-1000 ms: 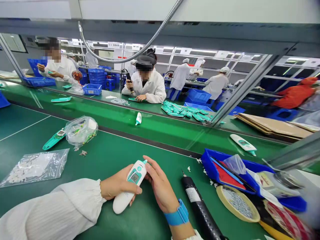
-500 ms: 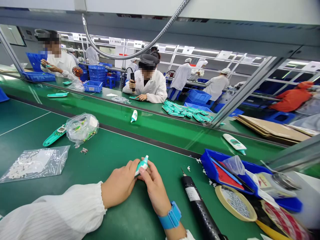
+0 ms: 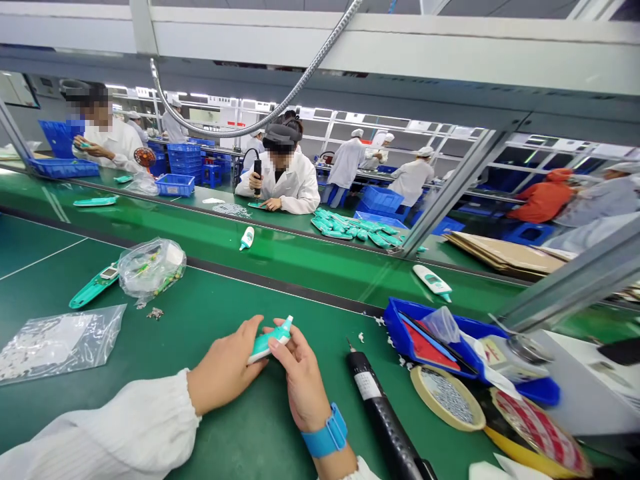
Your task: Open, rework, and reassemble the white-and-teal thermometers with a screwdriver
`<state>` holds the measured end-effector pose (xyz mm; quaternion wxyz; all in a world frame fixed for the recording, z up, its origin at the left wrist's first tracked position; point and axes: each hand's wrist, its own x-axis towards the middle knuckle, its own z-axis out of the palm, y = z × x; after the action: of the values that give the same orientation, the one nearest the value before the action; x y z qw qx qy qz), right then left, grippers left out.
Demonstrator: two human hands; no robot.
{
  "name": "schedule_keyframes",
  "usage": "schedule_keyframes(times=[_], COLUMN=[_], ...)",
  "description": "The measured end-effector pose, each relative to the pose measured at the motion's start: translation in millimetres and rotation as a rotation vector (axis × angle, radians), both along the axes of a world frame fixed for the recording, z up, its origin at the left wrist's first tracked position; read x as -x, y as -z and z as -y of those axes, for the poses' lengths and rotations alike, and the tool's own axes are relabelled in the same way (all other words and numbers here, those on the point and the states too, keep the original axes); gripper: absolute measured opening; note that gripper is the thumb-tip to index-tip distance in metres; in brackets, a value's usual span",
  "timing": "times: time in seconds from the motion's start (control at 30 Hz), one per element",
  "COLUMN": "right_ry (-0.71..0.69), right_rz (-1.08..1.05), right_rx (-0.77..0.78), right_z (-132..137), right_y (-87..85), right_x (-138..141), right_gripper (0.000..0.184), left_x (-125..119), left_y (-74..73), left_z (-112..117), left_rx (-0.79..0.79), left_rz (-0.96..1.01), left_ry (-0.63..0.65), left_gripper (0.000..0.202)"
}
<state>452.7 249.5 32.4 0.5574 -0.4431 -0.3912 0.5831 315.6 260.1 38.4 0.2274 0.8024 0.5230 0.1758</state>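
Observation:
Between my two hands is a white and teal ear thermometer [image 3: 261, 345], its narrow tip pointing up and away from me. My left hand [image 3: 225, 367] grips the lower end, thumb on top. Near the tip, my right hand [image 3: 296, 367] pinches it with thumb and fingers; a blue band is on that wrist. To the right of my hands a black electric screwdriver [image 3: 383, 413] lies on the green bench with its bit pointing away. A teal half-shell with a circuit board [image 3: 95, 287] lies at the left beside a clear bag of small parts [image 3: 153, 269].
A flat bag of small white pieces [image 3: 60, 343] lies at left. At right are a blue tray [image 3: 400, 327] of tools and a round dish of screws [image 3: 447, 398]. Finished-looking thermometers [image 3: 433, 283] rest on the green belt [image 3: 300, 263]. Co-workers sit beyond, one holding a screwdriver [image 3: 257, 177].
The view has shifted right. My left hand has loosened and slid back, showing more of the thermometer's body; my right hand keeps its pinch.

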Motion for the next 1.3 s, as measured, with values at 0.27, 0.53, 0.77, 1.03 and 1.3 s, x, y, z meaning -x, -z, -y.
schedule_keyframes(times=[0.27,0.53,0.77,1.03,1.3], right_ry=[0.084,0.175,0.242,0.304,0.305], right_rz=[0.462,0.648,0.572,0.259,0.209], right_rx=[-0.161,-0.066,0.066,0.196,0.197], right_z=[-7,-39,-58,-53,-51], right_y=[-0.3,-11.2,-2.9,-0.3,2.3], right_x=[-24,-45,-48,-49,-47], right_gripper=[0.052,0.045,0.042,0.041,0.040], left_x=[22,30,40,18,9], left_y=[-19.9,8.1,13.9,19.2,12.5], left_z=[-14,-37,-44,-38,-70], left_rx=[0.669,0.249,0.154,-0.140,-0.130], left_rz=[0.343,0.840,0.672,0.104,-0.220], left_ry=[0.144,-0.311,-0.365,0.148,-0.082], left_gripper=[0.048,0.054,0.046,0.040,0.022])
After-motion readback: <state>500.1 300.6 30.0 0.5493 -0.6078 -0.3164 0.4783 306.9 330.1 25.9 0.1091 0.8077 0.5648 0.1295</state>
